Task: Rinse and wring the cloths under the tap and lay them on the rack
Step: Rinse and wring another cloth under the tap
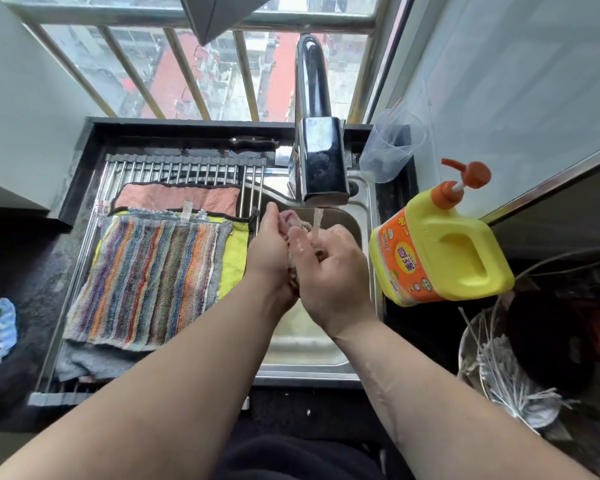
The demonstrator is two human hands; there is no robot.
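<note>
Our left hand (pixel 270 244) and right hand (pixel 330 271) squeeze a bunched pink cloth (pixel 289 219) under the tap (pixel 321 161), so we rinse it over the sink (pixel 309 370). Our striped cloth (pixel 153 275) lies flat on the rack (pixel 174 167) to dry.

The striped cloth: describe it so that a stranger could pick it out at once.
Start at the sink below the window; a metal rack lies over its left half. On the rack's near end lies the striped cloth, partly over a yellow cloth, with a pink cloth beyond. It alone has many-coloured stripes; those neighbours are plain.
</note>
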